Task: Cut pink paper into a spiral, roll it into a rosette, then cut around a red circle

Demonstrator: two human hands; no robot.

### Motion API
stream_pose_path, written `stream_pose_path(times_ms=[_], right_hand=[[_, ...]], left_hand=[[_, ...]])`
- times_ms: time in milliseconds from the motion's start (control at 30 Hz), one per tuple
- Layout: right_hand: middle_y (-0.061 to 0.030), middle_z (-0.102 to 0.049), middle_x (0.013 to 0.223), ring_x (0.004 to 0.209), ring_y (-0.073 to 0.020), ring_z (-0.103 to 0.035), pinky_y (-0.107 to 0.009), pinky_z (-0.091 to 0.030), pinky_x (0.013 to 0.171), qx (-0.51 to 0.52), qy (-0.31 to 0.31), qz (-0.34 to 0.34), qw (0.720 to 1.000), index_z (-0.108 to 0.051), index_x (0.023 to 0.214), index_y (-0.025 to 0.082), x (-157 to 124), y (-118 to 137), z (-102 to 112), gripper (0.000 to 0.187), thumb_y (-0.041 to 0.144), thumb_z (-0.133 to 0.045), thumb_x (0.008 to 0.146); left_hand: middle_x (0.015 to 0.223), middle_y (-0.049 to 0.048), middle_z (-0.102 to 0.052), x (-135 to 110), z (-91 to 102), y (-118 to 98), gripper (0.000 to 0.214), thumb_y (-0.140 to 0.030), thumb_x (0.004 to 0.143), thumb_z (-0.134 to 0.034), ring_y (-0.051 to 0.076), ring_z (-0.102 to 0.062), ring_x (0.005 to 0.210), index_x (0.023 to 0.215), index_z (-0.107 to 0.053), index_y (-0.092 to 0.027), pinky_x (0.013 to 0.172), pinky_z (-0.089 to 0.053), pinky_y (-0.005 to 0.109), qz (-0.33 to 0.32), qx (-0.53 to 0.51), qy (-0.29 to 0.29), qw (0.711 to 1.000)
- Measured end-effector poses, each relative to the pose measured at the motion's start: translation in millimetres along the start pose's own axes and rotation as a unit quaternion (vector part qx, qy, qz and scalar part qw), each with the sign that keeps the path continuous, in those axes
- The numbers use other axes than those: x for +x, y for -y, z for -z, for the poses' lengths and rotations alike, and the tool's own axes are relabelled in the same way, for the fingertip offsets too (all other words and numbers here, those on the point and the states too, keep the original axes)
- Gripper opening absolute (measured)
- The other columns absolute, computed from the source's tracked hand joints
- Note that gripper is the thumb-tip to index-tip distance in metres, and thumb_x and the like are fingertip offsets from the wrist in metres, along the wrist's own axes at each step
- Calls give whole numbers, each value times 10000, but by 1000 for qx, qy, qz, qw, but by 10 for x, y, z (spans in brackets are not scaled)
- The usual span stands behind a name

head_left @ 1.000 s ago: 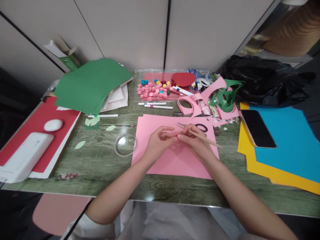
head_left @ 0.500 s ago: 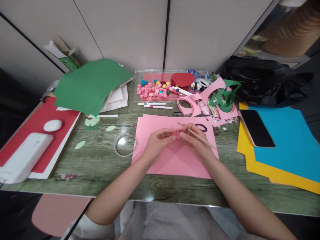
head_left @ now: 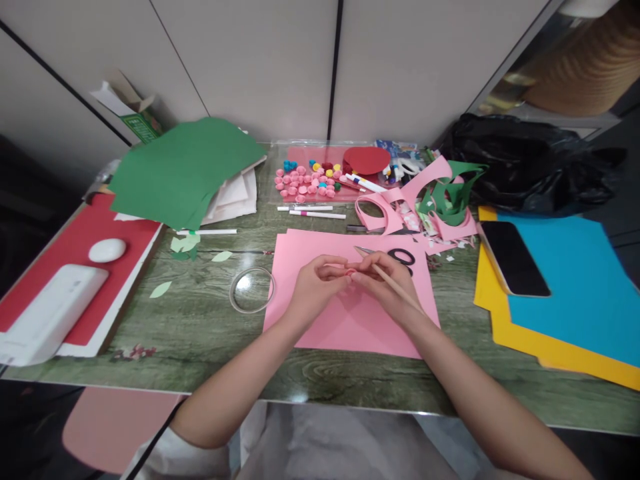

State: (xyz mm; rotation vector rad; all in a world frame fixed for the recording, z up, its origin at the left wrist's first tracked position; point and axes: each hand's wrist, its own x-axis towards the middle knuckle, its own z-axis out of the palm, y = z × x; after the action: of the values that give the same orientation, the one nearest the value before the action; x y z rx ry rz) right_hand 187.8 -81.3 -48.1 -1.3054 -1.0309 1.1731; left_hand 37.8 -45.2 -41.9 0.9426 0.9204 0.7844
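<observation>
A small pink rolled-paper flower (head_left: 351,272) is pinched between the fingertips of both hands, mostly covered by them. My left hand (head_left: 316,288) is closed on its left side. On its right side, my right hand (head_left: 393,283) pinches it too, and a thin pointed wooden stick (head_left: 399,289) lies across that hand, its tip pointing up and left. Both hands hover over a stack of pink paper (head_left: 345,330). Scissors with black handles (head_left: 401,256) rest on the paper, partly hidden behind my right hand.
Left of the paper lies a roll of tape (head_left: 233,293). Many small pink rolls (head_left: 301,191) sit on a clear plastic sleeve at the back. Paper scraps (head_left: 440,200) pile up right of it. A phone (head_left: 515,259) rests on blue paper (head_left: 585,287); green sheets (head_left: 180,170) lie back left.
My fingers have turned the pink flower, so its round face now shows less. The right hand and stick have shifted slightly, uncovering more of the scissors.
</observation>
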Motion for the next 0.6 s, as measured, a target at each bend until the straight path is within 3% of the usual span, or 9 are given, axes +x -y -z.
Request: stream_pose_path(times_ms=[333,467,600], right_hand=[[5,-651,724,731,-203,-650,-370,-521,698,-5,-11,3,1000,-560,742,241,-15,-2,-22,220,329,-746,664],[-4,-680,792,782,-215,-664,-387,-526,734,7,2,-2,1000,-549,754,245,-3,3,2,252,321,-764,645],[-10,-686,879,841,-200,-659,-386,-516,802,34,11,-1,999,-551,806,248,-1,3,30,202,328,-714,717]], left_hand=[[756,34,-697,14,8,32,333,-241,618,-757,132,-630,652,899,-598,-160,707,-491,294,-1,6,-10,1000],[777,33,-697,21,14,37,285,-231,633,-747,128,-629,689,875,-616,-157,710,-484,282,8,-18,5,1000],[816,39,-702,26,17,14,233,-220,621,-759,133,-635,770,813,-653,-143,767,-467,279,24,-66,13,997]])
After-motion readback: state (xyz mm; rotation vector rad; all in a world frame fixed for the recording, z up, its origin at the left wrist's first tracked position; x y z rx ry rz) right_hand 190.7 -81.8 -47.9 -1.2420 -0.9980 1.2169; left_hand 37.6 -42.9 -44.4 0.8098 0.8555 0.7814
